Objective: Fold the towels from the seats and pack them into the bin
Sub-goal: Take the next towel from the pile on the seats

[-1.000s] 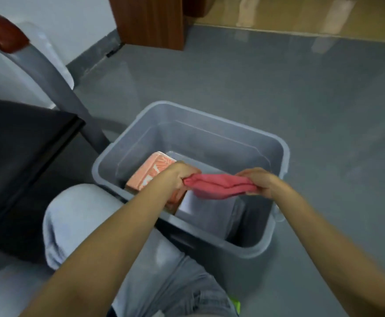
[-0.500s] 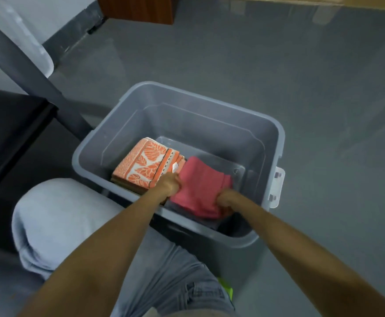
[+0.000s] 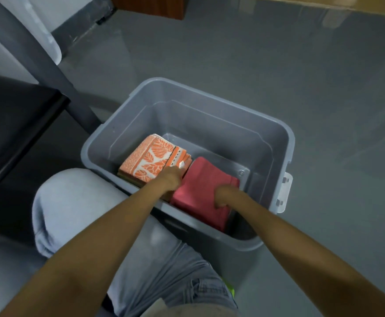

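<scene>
A grey plastic bin (image 3: 212, 93) stands on the floor in front of my knee. Inside it, at the left, lies a folded orange-and-white leaf-patterned towel (image 3: 147, 161) on top of a darker folded one. A folded pink towel (image 3: 201, 179) rests beside it on the right, at the bottom of the bin. My left hand (image 3: 171, 179) grips the pink towel's left edge, its fingers tucked down between the two towels. My right hand (image 3: 223, 197) holds the towel's near right part, fingers curled.
A black chair seat (image 3: 15, 126) and its slanted grey leg (image 3: 49, 72) are at the left, close to the bin. My bent knee (image 3: 72, 202) in light jeans touches the bin's near wall. A white latch (image 3: 285, 193) hangs on the bin's right side. Grey floor lies beyond.
The pink towel, held stretched between both hands above the bin a second ago, has gone down inside and now lies flat next to the orange towel. Both hands went down with it.
</scene>
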The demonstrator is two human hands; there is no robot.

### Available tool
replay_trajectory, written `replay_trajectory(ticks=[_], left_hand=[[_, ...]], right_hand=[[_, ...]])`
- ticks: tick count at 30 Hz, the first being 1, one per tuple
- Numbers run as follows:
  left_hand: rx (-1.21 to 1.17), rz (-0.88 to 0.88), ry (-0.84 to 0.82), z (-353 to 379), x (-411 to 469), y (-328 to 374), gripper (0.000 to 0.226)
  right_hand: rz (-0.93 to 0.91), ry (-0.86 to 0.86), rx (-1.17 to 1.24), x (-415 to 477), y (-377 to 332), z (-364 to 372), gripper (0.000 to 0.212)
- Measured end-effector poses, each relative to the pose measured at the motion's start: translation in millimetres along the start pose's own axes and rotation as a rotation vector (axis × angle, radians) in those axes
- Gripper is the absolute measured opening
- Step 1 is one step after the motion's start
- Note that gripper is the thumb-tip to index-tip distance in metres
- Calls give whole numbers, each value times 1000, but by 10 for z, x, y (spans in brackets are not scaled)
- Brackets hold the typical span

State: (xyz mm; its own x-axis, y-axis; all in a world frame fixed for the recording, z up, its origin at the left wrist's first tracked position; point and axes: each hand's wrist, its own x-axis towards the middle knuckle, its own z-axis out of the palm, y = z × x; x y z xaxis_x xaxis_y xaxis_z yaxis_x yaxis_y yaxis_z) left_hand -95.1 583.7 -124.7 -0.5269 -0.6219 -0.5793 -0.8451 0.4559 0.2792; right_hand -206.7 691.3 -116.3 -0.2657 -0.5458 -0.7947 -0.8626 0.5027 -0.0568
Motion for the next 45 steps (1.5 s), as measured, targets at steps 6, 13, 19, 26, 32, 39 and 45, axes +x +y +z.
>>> replay_trajectory(ticks=[6,13,19,26,32,39,45], left_hand=[[-211,-47,387,-1031,-332,-305,33],[-610,-362,931,-1775,-1496,-1565,31],[-743,-663,1060,-1610,-2474,-2709,27],[-722,-985,1122,-1161,-3533,-3995,24],[-530,-1133,1163,-799,-4102,-4893,52],[-397,-1457,1175,-639,-4544,-5530,39],[-410,-1179,1532,-805,-4685,-5433,22]], right_hand=[[-216,473,137,-260,-801,-847,33],[-696,802,318,-903,-2448,-1368,37],[-1009,599,202,-1260,-3870,-986,31],[-1165,381,17,-1637,-5554,-259,28],[-1307,282,-93,-1834,-6450,178,41],[-1456,252,-130,-2008,-7053,499,46],[-1556,329,-55,-2167,-7129,545,56]])
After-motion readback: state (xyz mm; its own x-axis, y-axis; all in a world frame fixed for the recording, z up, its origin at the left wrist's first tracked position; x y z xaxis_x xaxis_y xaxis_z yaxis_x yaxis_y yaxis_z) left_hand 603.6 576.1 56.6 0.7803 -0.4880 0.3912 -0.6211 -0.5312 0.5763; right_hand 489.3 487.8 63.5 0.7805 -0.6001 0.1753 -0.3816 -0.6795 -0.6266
